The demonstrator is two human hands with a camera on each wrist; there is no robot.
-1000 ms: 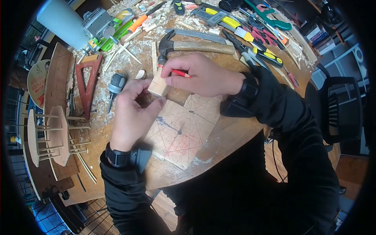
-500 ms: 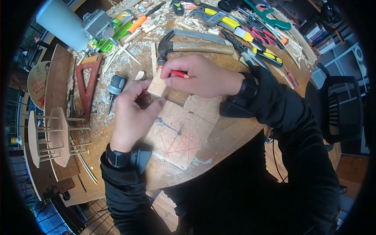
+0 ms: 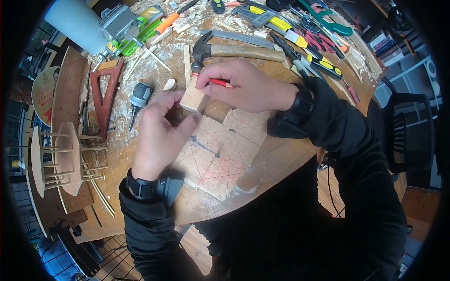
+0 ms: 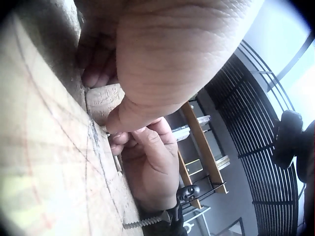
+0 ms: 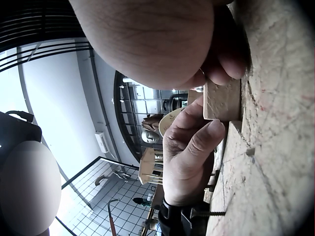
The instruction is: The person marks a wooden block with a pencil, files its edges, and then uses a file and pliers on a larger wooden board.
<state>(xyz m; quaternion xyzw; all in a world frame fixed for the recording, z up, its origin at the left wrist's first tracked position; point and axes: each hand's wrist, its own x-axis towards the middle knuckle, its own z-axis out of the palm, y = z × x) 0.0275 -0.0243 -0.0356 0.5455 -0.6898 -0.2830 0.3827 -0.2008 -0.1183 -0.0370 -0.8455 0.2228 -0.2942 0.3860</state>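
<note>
My left hand grips a small wooden block at its near end, thumb on one side and fingers on the other. Pencil lines mark the block's upper face. A red pencil is pinched in my right hand, whose fingertips are over the block's far end; its tip is hidden behind the fingers. In the right wrist view, the block's end face shows between both hands. Just nearer lies a lined wooden board, with a screw standing up in the left wrist view.
Beyond the block lies a claw hammer, its head close to the block. A screwdriver and red triangular frame lie left, beside a dowelled wooden frame. Pliers, a green clamp and shavings fill the back.
The head view has shifted slightly, so the table scene sits a little differently. Both hands keep their hold on the block and pencil, with little visible movement.
</note>
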